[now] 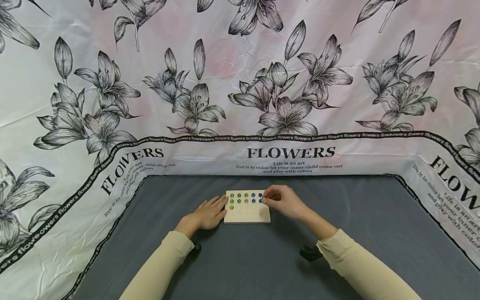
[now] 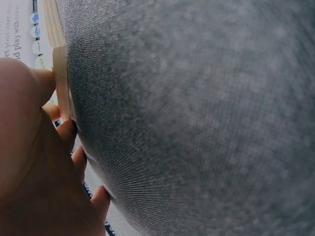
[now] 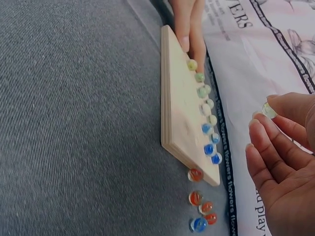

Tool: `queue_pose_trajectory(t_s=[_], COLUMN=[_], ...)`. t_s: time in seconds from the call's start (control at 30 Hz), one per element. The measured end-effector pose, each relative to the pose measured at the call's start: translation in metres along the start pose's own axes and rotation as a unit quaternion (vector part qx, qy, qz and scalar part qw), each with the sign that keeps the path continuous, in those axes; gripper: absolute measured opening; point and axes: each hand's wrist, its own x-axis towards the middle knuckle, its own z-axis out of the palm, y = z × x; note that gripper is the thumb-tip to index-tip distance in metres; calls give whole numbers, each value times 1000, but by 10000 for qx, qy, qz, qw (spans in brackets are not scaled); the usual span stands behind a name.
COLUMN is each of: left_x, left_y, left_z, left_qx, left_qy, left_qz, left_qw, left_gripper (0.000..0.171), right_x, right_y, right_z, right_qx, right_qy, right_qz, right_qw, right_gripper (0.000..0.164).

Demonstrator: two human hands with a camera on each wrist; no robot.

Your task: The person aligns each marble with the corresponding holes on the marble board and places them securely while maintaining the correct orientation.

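Note:
A pale wooden board (image 1: 247,218) with rows of shallow hollows lies flat on the table. Glass marbles sit in its two far rows: green ones (image 1: 239,195) to the left, blue ones (image 1: 253,195) to the right. One yellow marble (image 1: 231,207) starts the row below. My left hand (image 1: 208,213) lies with fingers extended against the board's left edge, thumb touching the side. Above the right end, my right hand (image 1: 283,201) pinches a clear, pale green marble (image 3: 268,110) between thumb and index finger, off the board.
Beside the board's right end, several orange marbles (image 3: 195,198) and a blue marble (image 3: 199,224) lie on the dark grey cloth (image 1: 337,212); my right hand hides them from the head view. A white flower-printed cloth (image 1: 210,156) borders the table at the back and sides.

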Motion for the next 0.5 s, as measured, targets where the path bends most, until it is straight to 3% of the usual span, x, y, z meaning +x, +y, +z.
queue_pose_trajectory(t_s=[0.5], left_x=[1], left_y=[-2], left_z=[2], left_qx=[19], left_qy=[-69], left_qz=[-53], left_qw=[10000], left_gripper=[58], right_x=[6], right_y=[-4], right_z=[20], right_qx=[-150], right_qy=[60], right_qz=[-322], right_qw=[9994], right_gripper=[15])
